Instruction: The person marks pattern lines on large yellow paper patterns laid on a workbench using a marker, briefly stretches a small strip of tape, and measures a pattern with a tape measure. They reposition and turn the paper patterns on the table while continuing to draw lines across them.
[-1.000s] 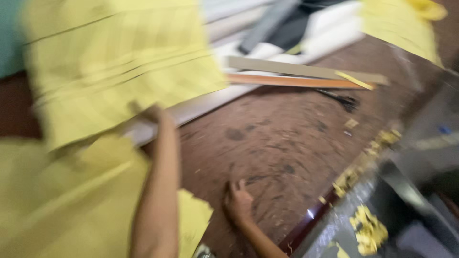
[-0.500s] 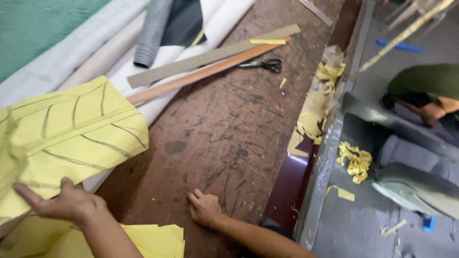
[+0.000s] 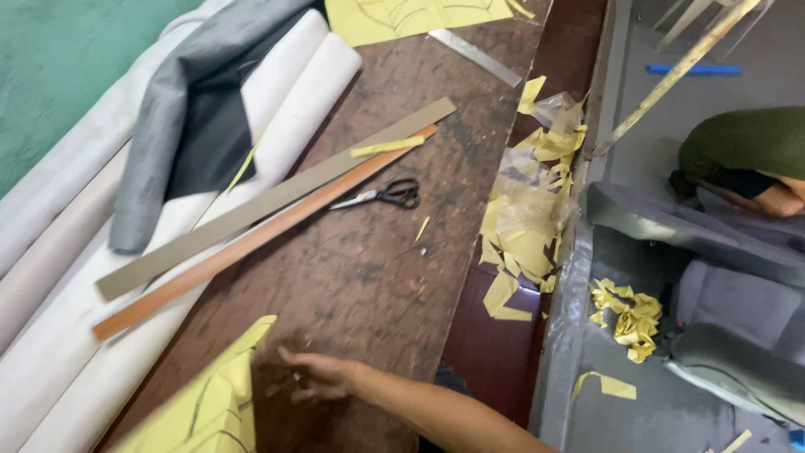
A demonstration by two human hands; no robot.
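Head-camera view shows a worn brown worktable (image 3: 377, 277) with one hand (image 3: 314, 376) low in the middle, reaching leftward, palm down and fingers spread loosely on the wood, gripping nothing; judging by the forearm coming in from the lower right it is the right hand, and the left hand is out of view. Just beside its fingertips lies a yellow paper pattern sheet (image 3: 214, 403) with dark drawn lines, its corner lifted and blurred at the bottom left edge. Such a sheet looks thin, light and floppy, easily creased or torn, so it would handle best pinched near an edge or corner, or slid flat under a palm. Farther up the table lie a long grey strip (image 3: 277, 197) and an orange-brown wooden strip (image 3: 251, 243) side by side, with black-handled scissors (image 3: 381, 195) near them. White fabric rolls (image 3: 75, 335) and a grey cloth (image 3: 180, 109) run along the left. Yellow paper scraps (image 3: 524, 235) gather at the right edge
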